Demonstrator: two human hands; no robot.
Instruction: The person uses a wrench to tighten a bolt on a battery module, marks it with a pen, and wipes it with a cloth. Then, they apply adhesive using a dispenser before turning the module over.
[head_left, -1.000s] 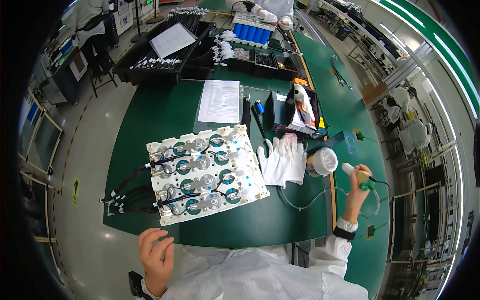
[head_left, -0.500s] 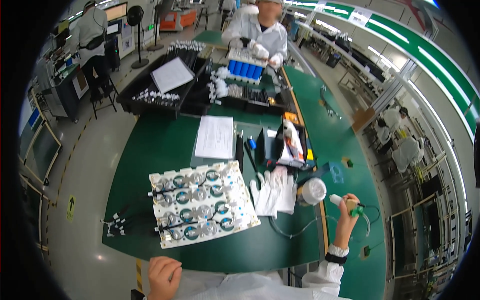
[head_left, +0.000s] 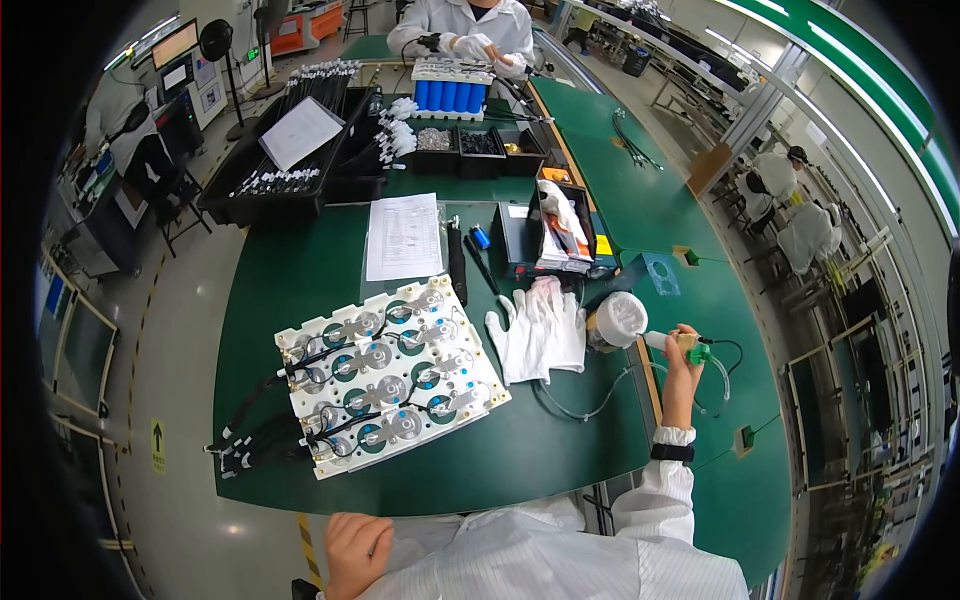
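Note:
My right hand (head_left: 682, 372) is closed around a syringe-like dispenser (head_left: 655, 341) with a white barrel, a green fitting and a thin tube. Its white end points left, close beside a round tub (head_left: 617, 320) with a whitish top. At the table's near edge, my left hand (head_left: 357, 552) rests with curled fingers, and nothing shows in it. Ahead of that hand lies a white frame (head_left: 470, 395) with several round clear and metal parts, blue spots and black cables. A pair of white gloves (head_left: 540, 335) lies between the frame and the tub.
Beyond the frame are a printed sheet (head_left: 403, 240), a black handle-like tool (head_left: 457, 262) and an open box (head_left: 565, 225). A black bin (head_left: 215, 205) of cables stands far left. Small parts trays (head_left: 480, 155) and a block of blue cylinders (head_left: 450, 97) sit before a co-worker (head_left: 480, 25).
The view has shifted, so the table things sit higher in the picture. My right hand has brought the dispenser slightly nearer the tub. My left hand stays at the table edge.

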